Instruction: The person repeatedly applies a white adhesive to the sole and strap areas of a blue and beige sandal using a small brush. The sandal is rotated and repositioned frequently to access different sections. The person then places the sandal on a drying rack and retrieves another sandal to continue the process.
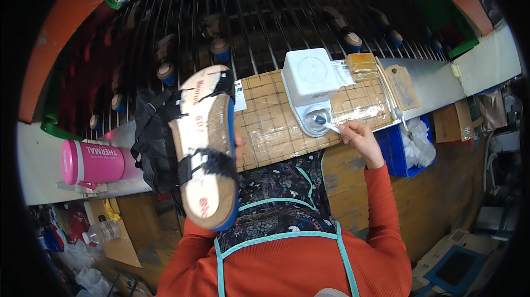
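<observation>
My left hand [239, 143] grips a sandal [208, 131] from behind, and most of the fingers are hidden by it. The sandal has black straps, a tan footbed with a pale lining, and a blue form showing along its edge. On the right, my right hand [356, 136] pinches the pale handle of a small brush [329, 126]. The brush's dark head is in the round cup of a white plastic dispenser [310, 76], which stands on a cardboard sheet [262, 95] covered with clear tape.
Beyond the cardboard, a rack of metal rods [259, 37] carries several shoes on blue forms. A pink thermal jug [94, 162] and a black bag [152, 131] stand at left. An amber block [361, 67], thin sticks [389, 90] and a blue crate [395, 150] are at right.
</observation>
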Motion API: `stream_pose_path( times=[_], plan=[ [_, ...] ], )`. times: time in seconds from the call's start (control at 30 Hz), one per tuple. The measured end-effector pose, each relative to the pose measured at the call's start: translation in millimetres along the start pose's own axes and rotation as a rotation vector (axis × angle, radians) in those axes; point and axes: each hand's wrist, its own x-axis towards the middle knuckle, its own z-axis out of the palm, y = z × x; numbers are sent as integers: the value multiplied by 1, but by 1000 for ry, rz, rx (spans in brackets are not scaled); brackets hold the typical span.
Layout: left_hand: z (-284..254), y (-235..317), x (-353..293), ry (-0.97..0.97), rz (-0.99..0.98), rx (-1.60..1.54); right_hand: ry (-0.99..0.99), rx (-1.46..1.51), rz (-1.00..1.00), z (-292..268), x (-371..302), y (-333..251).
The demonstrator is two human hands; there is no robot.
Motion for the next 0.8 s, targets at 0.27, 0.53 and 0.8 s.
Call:
stream_pose_path(
  times=[0.27,0.53,0.8],
  plan=[
    [18,-57,17,637,63,410,161,-68,-400,42,-15,-42],
    [33,-50,26,468,95,544,429,-304,-837,103,-44,-99],
    [36,-46,1,522,140,734,380,-283,-863,123,-30,-108]
  ],
)
